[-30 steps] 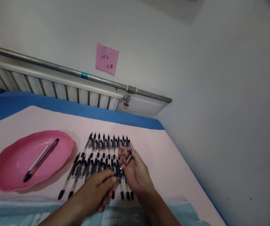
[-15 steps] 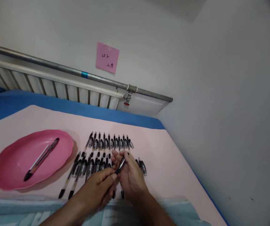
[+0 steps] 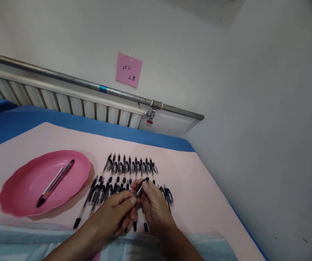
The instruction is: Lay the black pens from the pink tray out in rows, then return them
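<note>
1. Your left hand [image 3: 117,212] and your right hand [image 3: 153,206] meet over the near middle of the pink sheet [image 3: 199,192], close to its near edge.
2. Together they hold one black pen [image 3: 141,185]. The fingers of both hands are closed narrow around it, and its dark end points up and away from you.
3. Under and around your hands lie two rows of black pens [image 3: 130,168], side by side, all pointing away from you. The far row is fully in view; your hands cover part of the near row.
4. A pink tray [image 3: 20,192] sits toward the left edge of the sheet, well apart from your hands. It holds a dark pen [image 3: 56,183] and a thin white rod just beside it.
5. Behind the sheet, blue cloth [image 3: 36,117] runs along the far edge, then a radiator [image 3: 63,103] under a metal pipe.
6. A pink note [image 3: 129,69] is stuck on the wall above the pipe.
</note>
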`<state>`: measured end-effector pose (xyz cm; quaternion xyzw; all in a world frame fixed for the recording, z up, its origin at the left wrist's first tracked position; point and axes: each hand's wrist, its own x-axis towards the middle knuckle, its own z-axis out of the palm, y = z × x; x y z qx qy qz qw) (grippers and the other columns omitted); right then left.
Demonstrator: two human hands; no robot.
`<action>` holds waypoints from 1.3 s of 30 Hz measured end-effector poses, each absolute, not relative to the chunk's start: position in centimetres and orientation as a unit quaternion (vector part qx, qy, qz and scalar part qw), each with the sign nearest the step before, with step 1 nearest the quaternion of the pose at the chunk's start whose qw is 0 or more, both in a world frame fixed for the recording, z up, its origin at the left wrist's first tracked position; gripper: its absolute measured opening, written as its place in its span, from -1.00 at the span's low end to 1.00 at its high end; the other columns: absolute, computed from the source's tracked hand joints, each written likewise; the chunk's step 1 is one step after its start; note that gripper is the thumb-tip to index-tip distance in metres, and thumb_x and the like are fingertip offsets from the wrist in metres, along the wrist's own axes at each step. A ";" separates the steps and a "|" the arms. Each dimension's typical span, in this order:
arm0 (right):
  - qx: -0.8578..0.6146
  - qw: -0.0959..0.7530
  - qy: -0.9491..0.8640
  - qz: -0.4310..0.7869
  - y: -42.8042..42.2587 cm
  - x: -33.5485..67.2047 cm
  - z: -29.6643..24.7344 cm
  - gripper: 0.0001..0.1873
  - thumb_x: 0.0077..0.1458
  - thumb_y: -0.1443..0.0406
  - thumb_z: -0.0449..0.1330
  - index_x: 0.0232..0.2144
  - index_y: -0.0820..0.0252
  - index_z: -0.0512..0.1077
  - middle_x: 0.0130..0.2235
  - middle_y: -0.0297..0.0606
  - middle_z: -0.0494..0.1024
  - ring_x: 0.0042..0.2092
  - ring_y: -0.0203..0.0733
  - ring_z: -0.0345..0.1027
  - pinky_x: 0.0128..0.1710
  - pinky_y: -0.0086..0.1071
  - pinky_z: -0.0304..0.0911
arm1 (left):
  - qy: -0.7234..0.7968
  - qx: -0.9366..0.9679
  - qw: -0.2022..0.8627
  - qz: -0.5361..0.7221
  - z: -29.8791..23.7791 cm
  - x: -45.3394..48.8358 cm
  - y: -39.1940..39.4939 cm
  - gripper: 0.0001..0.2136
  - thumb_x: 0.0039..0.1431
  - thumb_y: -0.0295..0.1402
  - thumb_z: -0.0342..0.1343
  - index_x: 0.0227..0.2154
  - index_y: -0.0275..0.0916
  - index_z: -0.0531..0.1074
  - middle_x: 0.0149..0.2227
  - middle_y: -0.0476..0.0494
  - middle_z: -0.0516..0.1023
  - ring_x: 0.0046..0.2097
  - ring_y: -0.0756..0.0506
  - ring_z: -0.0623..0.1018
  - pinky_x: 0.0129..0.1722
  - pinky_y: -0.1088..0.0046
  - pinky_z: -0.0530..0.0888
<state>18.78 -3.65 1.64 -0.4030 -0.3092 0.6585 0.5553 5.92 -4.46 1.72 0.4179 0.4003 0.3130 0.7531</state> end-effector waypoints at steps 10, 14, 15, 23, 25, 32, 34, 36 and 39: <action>-0.419 0.551 -0.303 0.655 -3.4 18.8 1.2 -0.71 -0.10 0.11 0.27 -0.49 0.25 0.46 -0.54 -0.36 0.41 -0.55 -0.38 0.22 -0.57 -0.49 0.14 | 0.403 0.358 0.783 0.309 2.6 5.9 -4.3 -0.68 -0.12 -0.07 0.17 -0.56 -0.22 0.25 -0.79 0.24 0.13 -0.76 0.19 0.02 -0.74 0.62 -0.08; -0.419 0.555 -0.304 0.651 -3.4 18.7 1.2 -0.71 -0.12 0.12 0.29 -0.51 0.27 0.46 -0.56 -0.37 0.39 -0.56 -0.40 0.19 -0.56 -0.51 0.13 | 0.408 0.347 0.785 0.310 3.1 6.0 -4.6 -0.64 -0.16 -0.02 0.16 -0.58 -0.22 0.24 -0.81 0.24 0.10 -0.77 0.19 0.01 -0.74 0.62 -0.10; -0.419 0.560 -0.305 0.647 -3.4 18.7 1.1 -0.71 -0.14 0.12 0.30 -0.52 0.27 0.46 -0.54 -0.36 0.41 -0.55 -0.42 0.19 -0.55 -0.51 0.13 | 0.410 0.345 0.784 0.314 3.1 6.0 -4.6 -0.64 -0.15 -0.02 0.15 -0.57 -0.22 0.24 -0.81 0.25 0.09 -0.77 0.19 0.01 -0.74 0.62 -0.10; -0.428 0.548 -0.313 0.648 -3.3 18.2 1.4 -0.70 -0.12 0.10 0.27 -0.48 0.25 0.47 -0.51 -0.33 0.42 -0.51 -0.36 0.21 -0.53 -0.48 0.13 | 0.415 0.350 0.769 0.338 2.6 6.2 -4.6 -0.65 -0.14 -0.03 0.14 -0.60 -0.21 0.23 -0.82 0.24 0.07 -0.77 0.18 0.01 -0.75 0.62 -0.07; -0.432 0.544 -0.317 0.646 -3.3 18.1 1.3 -0.69 -0.12 0.09 0.26 -0.48 0.25 0.47 -0.51 -0.33 0.42 -0.50 -0.35 0.22 -0.52 -0.47 0.14 | 0.420 0.349 0.765 0.340 2.5 6.3 -4.4 -0.65 -0.15 -0.02 0.13 -0.62 -0.20 0.21 -0.83 0.26 0.04 -0.77 0.18 -0.02 -0.75 0.61 -0.09; -0.490 0.512 -0.376 0.596 -3.5 18.3 1.2 -0.69 -0.05 0.06 0.21 -0.49 0.21 0.46 -0.52 -0.31 0.42 -0.48 -0.29 0.24 -0.48 -0.42 0.18 | 0.442 0.443 0.687 0.370 3.0 6.1 -4.2 -0.73 -0.08 -0.14 0.10 -0.62 -0.22 0.22 -0.75 0.18 0.16 -0.71 0.15 0.08 -0.71 0.59 -0.03; -0.476 0.507 -0.397 0.599 -3.4 18.5 1.6 -0.72 -0.02 0.09 0.20 -0.45 0.19 0.45 -0.52 -0.31 0.42 -0.48 -0.28 0.24 -0.49 -0.41 0.18 | 0.443 0.455 0.677 0.372 3.4 5.4 -3.9 -0.75 -0.05 -0.15 0.07 -0.59 -0.21 0.22 -0.73 0.18 0.16 -0.70 0.13 0.08 -0.71 0.58 -0.01; -0.465 0.532 -0.388 0.592 -3.2 18.9 2.0 -0.71 -0.04 0.08 0.21 -0.40 0.19 0.45 -0.44 -0.25 0.46 -0.44 -0.26 0.27 -0.49 -0.41 0.19 | 0.472 0.471 0.633 0.393 4.0 4.1 -3.3 -0.77 -0.01 -0.15 0.03 -0.55 -0.21 0.24 -0.70 0.18 0.14 -0.68 0.11 0.10 -0.68 0.58 0.03; -0.478 0.569 -0.346 0.573 -2.7 20.0 2.5 -0.67 -0.11 0.07 0.25 -0.41 0.21 0.46 -0.32 -0.16 0.49 -0.36 -0.21 0.32 -0.50 -0.42 0.21 | 0.561 0.514 0.480 0.437 5.4 0.7 -2.1 -0.80 0.06 -0.18 -0.02 -0.46 -0.21 0.31 -0.61 0.12 0.24 -0.58 0.07 0.24 -0.57 0.57 0.17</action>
